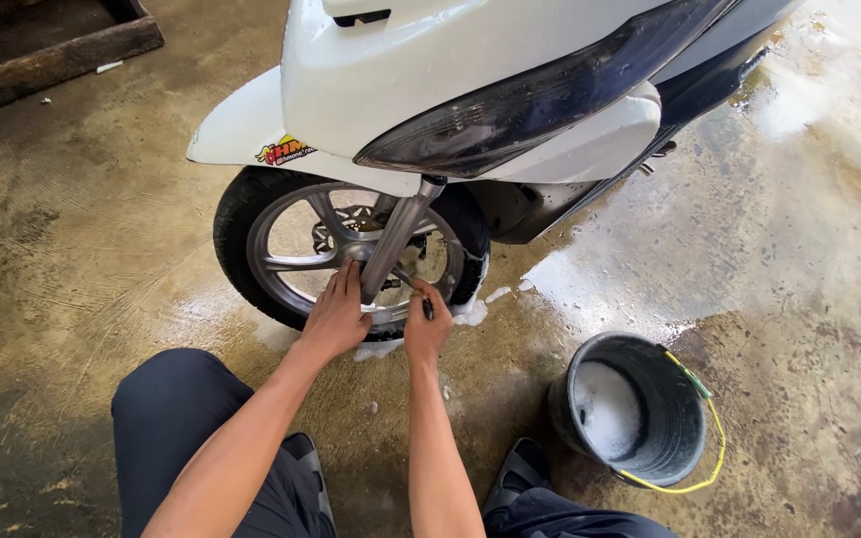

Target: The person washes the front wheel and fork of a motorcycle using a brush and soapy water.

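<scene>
1. The white scooter (470, 70) stands over you on the wet concrete floor (72, 249), its front wheel (336, 249) straight ahead of both hands.
2. The grey fork leg (396, 239) slants down toward the hub, between your hands.
3. The black bucket (640, 408), suds inside, sits to your right.
4. Your left hand (336, 319) lies flat, fingers spread, on the silver rim.
5. Your right hand (426, 324), equally near, is closed around a small dark brush (428, 307) by the foamy tyre.

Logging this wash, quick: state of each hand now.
Left hand: open, flat on the wheel.
Right hand: closed on a small dark tool.
</scene>
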